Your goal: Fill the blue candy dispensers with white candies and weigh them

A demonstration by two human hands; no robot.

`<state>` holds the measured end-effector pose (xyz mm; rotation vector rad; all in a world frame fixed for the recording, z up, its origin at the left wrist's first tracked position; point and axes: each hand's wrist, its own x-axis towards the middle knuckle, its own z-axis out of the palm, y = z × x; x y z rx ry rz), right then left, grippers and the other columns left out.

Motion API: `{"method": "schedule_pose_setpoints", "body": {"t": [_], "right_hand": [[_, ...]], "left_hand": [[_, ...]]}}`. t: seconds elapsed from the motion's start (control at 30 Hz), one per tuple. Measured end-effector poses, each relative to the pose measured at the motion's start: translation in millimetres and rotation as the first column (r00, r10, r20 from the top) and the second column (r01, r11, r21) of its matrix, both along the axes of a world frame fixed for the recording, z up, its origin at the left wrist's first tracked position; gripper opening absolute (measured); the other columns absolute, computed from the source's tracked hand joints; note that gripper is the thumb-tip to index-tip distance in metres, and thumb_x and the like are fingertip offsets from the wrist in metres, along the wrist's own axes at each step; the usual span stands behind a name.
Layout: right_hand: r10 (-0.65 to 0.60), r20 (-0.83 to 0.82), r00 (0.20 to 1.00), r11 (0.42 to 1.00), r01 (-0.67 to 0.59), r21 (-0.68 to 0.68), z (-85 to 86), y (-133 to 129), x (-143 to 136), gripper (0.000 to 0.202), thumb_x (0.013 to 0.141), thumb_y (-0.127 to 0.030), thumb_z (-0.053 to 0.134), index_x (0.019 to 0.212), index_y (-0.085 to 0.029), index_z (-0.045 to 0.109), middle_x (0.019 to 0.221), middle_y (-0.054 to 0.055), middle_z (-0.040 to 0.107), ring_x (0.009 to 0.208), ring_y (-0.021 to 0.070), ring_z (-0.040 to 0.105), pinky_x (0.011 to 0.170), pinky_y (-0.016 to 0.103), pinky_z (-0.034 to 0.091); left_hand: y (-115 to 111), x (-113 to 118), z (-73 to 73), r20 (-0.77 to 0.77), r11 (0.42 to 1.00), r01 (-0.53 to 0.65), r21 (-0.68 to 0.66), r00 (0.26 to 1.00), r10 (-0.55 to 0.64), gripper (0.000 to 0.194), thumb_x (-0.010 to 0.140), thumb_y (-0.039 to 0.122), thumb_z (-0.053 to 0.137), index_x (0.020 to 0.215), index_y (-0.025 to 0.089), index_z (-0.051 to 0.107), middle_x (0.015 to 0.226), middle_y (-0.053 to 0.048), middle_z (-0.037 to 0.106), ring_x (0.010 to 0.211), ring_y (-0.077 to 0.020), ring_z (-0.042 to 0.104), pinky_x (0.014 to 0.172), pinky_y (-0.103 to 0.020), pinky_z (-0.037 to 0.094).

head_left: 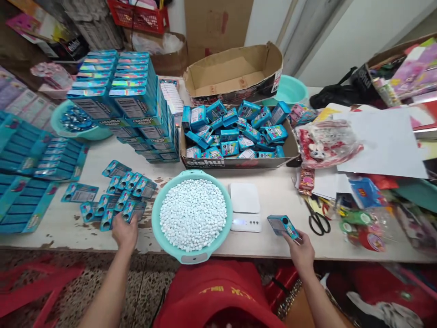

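Note:
My left hand (125, 231) is closed around the near end of a small blue candy box (129, 210) at the front of a loose group of such boxes on the table. Several of these boxes (123, 182) show a dark round hole in the end. In my right hand (302, 253) is another blue candy box (284, 226), gripped between thumb and fingers just above the table, to the right of the scale. Between my hands stands a turquoise basin (157, 223) full of small white candies (193, 214). A white digital scale (245, 205) sits beside it.
Behind the basin is an open carton (235, 163) heaped with blue boxes. Stacked blue display packs (150, 114) rise to its left, with more packs (20, 200) at the far left. Scissors (317, 221), wrappers and white paper (378, 141) lie to the right.

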<state>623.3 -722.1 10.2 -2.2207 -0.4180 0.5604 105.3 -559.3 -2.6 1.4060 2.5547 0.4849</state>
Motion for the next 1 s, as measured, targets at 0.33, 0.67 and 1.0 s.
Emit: {"method": "schedule_pose_setpoints", "body": {"t": [0.33, 0.67, 1.0], "right_hand": [[0.078, -0.073, 0.994, 0.934, -0.047, 0.353, 47.7, 36.1, -33.4, 0.062, 0.050, -0.051, 0.078, 0.098, -0.018, 0.055, 0.087, 0.005, 0.061, 0.081, 0.0217, 0.059, 0.082, 0.041, 0.046], [0.316, -0.654, 0.687, 0.883, 0.039, 0.467, 55.5, 104.7, -115.9, 0.038, 0.065, -0.052, 0.066, 0.088, -0.022, 0.062, 0.088, 0.003, 0.069, 0.083, 0.0232, 0.064, 0.074, 0.040, 0.052], [0.617, -0.328, 0.716, 0.775, -0.480, 0.411, 83.0, 116.2, -151.4, 0.041, 0.061, -0.042, 0.078, 0.092, -0.020, 0.063, 0.082, 0.002, 0.066, 0.075, 0.0198, 0.060, 0.070, 0.033, 0.049]], "left_hand": [[-15.2, 91.8, 18.6, 0.171, 0.846, 0.492, 0.204, 0.833, -0.526, 0.036, 0.086, 0.036, 0.041, 0.113, 0.016, 0.053, 0.119, -0.016, 0.055, 0.117, -0.0256, 0.049, 0.102, -0.043, 0.036], [33.7, 175.0, 13.5, 0.806, 0.999, 0.019, 0.032, 0.591, -0.037, 0.026, 0.063, 0.035, 0.072, 0.082, 0.019, 0.063, 0.110, -0.011, 0.059, 0.122, -0.0311, 0.043, 0.107, -0.043, 0.025], [40.3, 183.9, 24.8, 0.974, 0.974, -0.036, -0.223, -0.043, 0.222, 0.025, 0.067, 0.038, 0.065, 0.075, 0.016, 0.060, 0.074, -0.006, 0.066, 0.070, -0.0207, 0.065, 0.069, -0.033, 0.051]]}}
